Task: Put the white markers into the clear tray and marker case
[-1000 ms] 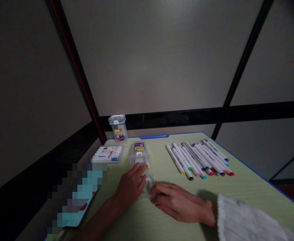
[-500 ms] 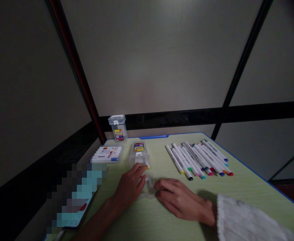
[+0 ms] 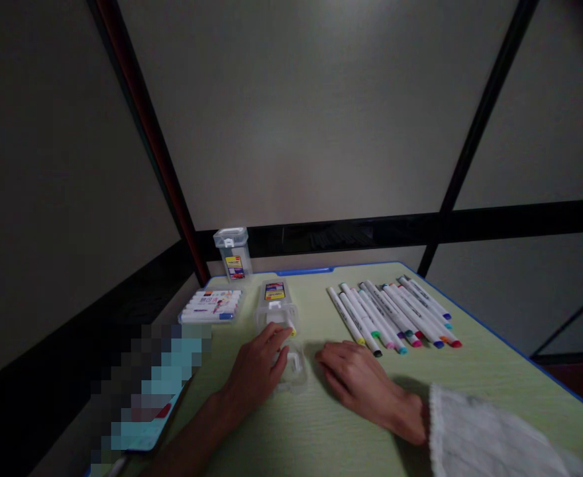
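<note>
While the clear plastic marker case (image 3: 277, 308) is touched at its near mouth by the left hand (image 3: 254, 360), fingers parted, loose white markers (image 3: 389, 311) are laid far-right of the bunched fingers of the nearer right hand (image 3: 360, 379), slanted far-left to near-right.

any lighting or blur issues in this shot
In the head view, it's dim overall, with a faint glow high on the back wall; in the head view, soft shadow darkens the table beside the right hand; in the head view, blocky pixelation covers much of a turquoise item.

Two hands (image 3: 254, 364) (image 3: 364, 377), two boxes (image 3: 234, 256) (image 3: 274, 291), one pack (image 3: 212, 305), over ten markers (image 3: 387, 309) show
</note>
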Action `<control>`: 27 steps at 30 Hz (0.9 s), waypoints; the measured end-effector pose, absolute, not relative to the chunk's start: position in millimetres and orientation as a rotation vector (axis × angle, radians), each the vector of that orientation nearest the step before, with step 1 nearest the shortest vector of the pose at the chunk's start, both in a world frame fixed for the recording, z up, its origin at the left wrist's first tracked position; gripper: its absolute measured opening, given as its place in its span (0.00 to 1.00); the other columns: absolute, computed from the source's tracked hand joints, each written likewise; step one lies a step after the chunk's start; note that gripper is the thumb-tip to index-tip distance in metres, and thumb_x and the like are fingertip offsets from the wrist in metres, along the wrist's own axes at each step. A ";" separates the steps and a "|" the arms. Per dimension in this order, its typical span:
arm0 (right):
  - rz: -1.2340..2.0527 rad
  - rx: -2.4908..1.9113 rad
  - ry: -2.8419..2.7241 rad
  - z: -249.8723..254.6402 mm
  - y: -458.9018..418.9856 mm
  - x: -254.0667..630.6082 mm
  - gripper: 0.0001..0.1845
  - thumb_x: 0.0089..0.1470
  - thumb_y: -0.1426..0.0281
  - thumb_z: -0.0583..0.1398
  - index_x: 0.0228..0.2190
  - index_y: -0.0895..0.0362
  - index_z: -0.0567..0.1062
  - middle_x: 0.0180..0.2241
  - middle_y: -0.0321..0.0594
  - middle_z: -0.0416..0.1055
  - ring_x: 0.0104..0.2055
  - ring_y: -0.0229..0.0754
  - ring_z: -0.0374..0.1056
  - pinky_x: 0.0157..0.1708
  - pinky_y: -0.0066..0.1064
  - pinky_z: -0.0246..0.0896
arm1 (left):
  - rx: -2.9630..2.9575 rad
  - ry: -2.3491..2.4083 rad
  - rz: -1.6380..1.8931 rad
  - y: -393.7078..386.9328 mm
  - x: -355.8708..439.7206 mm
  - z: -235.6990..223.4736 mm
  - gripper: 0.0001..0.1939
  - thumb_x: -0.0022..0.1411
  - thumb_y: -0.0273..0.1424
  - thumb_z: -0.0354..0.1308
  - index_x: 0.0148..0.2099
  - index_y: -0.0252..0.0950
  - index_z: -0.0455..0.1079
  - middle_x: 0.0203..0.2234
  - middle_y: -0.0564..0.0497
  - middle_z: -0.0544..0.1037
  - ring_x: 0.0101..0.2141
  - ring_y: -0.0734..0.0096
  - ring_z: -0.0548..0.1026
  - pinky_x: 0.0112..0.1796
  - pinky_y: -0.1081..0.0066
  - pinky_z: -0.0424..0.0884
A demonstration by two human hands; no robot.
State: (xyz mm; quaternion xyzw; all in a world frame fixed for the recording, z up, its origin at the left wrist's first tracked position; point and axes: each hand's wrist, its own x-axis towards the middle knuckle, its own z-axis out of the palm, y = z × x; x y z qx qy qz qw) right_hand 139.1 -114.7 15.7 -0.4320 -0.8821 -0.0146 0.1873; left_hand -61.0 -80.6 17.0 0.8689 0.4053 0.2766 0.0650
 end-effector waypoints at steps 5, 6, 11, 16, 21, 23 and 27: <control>-0.183 -1.544 -2.433 21.3 -108.7 142.5 0.08 0.50 0.80 0.51 0.29 0.58 0.66 0.29 0.39 0.65 0.30 0.40 0.63 0.29 0.29 0.53 | 2.628 1.216 0.827 -80.3 -60.8 17.7 0.16 0.59 0.24 0.45 0.50 0.36 0.62 0.39 0.48 0.69 0.35 0.73 0.70 0.30 0.77 0.69; -0.235 -1.607 -2.419 22.5 -107.6 143.3 0.08 0.50 0.81 0.51 0.31 0.58 0.66 0.30 0.40 0.66 0.32 0.41 0.63 0.30 0.29 0.53 | 2.629 1.216 0.832 -80.2 -60.9 17.6 0.16 0.59 0.24 0.45 0.50 0.36 0.62 0.39 0.48 0.69 0.35 0.73 0.70 0.31 0.77 0.69; -0.507 -1.868 -2.325 24.3 -102.6 149.5 0.13 0.49 0.83 0.51 0.36 0.59 0.67 0.37 0.47 0.65 0.39 0.47 0.62 0.32 0.34 0.57 | 2.633 1.215 0.839 -80.7 -61.4 18.2 0.16 0.59 0.24 0.45 0.50 0.36 0.62 0.40 0.48 0.70 0.33 0.74 0.70 0.30 0.76 0.69; -0.555 -1.942 -2.321 21.8 -101.2 154.7 0.13 0.51 0.83 0.50 0.36 0.60 0.69 0.36 0.48 0.66 0.37 0.49 0.63 0.30 0.37 0.59 | 2.632 1.194 0.862 -80.6 -61.0 19.0 0.16 0.59 0.24 0.45 0.49 0.37 0.63 0.38 0.49 0.70 0.31 0.76 0.70 0.30 0.77 0.68; -0.561 -1.944 -2.359 22.2 -101.8 153.6 0.13 0.52 0.82 0.50 0.36 0.60 0.70 0.36 0.48 0.67 0.38 0.50 0.63 0.30 0.37 0.60 | 2.631 1.203 0.845 -80.3 -60.6 18.8 0.16 0.59 0.24 0.45 0.49 0.36 0.62 0.39 0.49 0.69 0.32 0.75 0.70 0.29 0.77 0.68; -0.551 -1.968 -2.360 23.3 -101.8 153.2 0.13 0.52 0.83 0.50 0.36 0.60 0.70 0.37 0.48 0.67 0.38 0.50 0.63 0.29 0.36 0.62 | 2.634 1.210 0.832 -80.6 -60.4 19.1 0.16 0.59 0.24 0.45 0.49 0.36 0.62 0.39 0.48 0.69 0.33 0.75 0.70 0.29 0.77 0.68; -0.501 -1.985 -2.367 24.8 -100.6 153.7 0.14 0.52 0.83 0.49 0.36 0.60 0.70 0.37 0.49 0.66 0.38 0.49 0.63 0.25 0.32 0.64 | 2.631 1.213 0.821 -81.2 -60.4 19.7 0.16 0.59 0.24 0.45 0.49 0.36 0.62 0.39 0.49 0.69 0.32 0.75 0.70 0.29 0.78 0.68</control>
